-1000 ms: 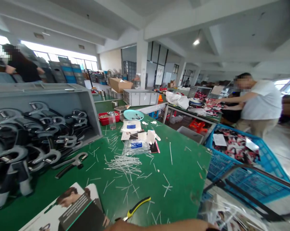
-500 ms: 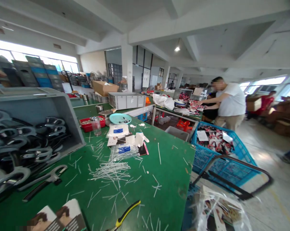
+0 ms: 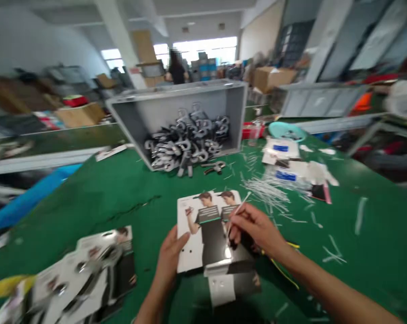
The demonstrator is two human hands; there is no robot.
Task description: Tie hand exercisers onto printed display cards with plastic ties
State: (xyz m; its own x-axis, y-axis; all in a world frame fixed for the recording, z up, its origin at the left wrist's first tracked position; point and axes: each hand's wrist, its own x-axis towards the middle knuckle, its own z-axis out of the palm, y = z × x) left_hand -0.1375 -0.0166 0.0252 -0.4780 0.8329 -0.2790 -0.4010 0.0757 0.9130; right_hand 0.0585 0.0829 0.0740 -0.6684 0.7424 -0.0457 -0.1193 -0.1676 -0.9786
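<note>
My left hand [image 3: 171, 252] grips the left edge of a printed cardboard card [image 3: 215, 240], its thumb on the front. The card shows a person in a dark shirt; a second card [image 3: 228, 200] lies partly behind it. In my right hand [image 3: 254, 227], pinched between thumb and fingers, is a thin white cable tie [image 3: 240, 206], held slantwise over the cards. Another folded printed card [image 3: 233, 288] lies below them. Yellow-and-black pliers [image 3: 281, 267] rest beside my right forearm, partly hidden. White ties [image 3: 267, 191] lie heaped beyond my right hand.
A tipped grey crate [image 3: 235, 117] holds many grey-black ring-headed tools [image 3: 190, 144]. One such tool [image 3: 214, 168] lies before it. Cards with tools on them [image 3: 85, 274] are stacked at left. Plastic bags [image 3: 287, 173] and a turquoise dish [image 3: 287, 130] sit at right. A person [image 3: 177, 72] is far back.
My view has swung left and down to the table. Both hands have come into view, the left on the cards and the right with a cable tie.
</note>
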